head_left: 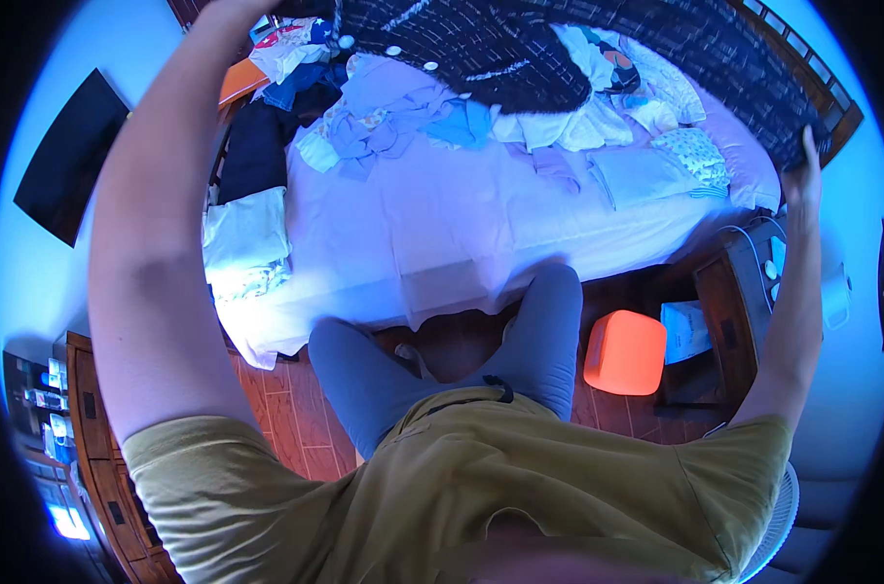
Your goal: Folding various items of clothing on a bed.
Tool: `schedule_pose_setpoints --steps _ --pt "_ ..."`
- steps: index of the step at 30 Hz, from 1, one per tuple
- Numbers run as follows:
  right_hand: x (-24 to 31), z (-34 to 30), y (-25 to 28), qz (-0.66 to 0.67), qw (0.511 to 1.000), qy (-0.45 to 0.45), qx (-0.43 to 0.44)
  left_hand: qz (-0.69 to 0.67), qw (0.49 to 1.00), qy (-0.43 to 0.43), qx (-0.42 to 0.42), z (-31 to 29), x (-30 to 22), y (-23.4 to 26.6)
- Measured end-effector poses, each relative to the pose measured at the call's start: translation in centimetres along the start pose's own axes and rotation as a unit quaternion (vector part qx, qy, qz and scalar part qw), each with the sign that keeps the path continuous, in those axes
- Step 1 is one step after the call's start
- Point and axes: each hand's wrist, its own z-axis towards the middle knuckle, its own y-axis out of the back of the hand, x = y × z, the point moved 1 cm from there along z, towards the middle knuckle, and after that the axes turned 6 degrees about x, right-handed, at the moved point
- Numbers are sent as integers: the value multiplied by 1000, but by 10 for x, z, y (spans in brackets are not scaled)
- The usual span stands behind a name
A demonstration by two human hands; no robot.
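A dark jacket [520,58] with pale flecks and round light buttons is held up and spread across the top of the view, above the bed. My right hand [802,175] grips its right end, thumb raised along the edge and the other fingers mostly hidden by cloth. At the upper left, my left hand [239,6] meets the jacket's other side and holds it up; the picture's edge cuts off its fingers. Below the jacket, a heap of lilac and pale blue clothes [384,117] lies on the bed [403,224]. White clothes [569,127] lie under the jacket's lower hem.
Folded dark trousers [252,161] and a folded white garment [245,229] lie at the bed's left. A patterned pale item [693,156] rests near the pillow [744,156]. On the floor stands an orange stool [625,352] beside a wooden nightstand [732,316]. A wooden dresser [96,428] is at left.
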Motion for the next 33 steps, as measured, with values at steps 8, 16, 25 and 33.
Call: schedule_pose_setpoints --steps 8,16,25,33 --pt "-138 -214 24 -156 900 -345 217 -72 993 18 96 -222 -63 -125" --pt "-233 -321 25 -326 743 -464 356 -164 915 294 223 -422 -210 -151" --pt "-188 -253 10 -247 778 -523 245 -181 909 253 278 -399 -228 -121" --pt "-159 -198 -14 -117 888 -406 181 -194 886 237 349 -393 -238 -125"
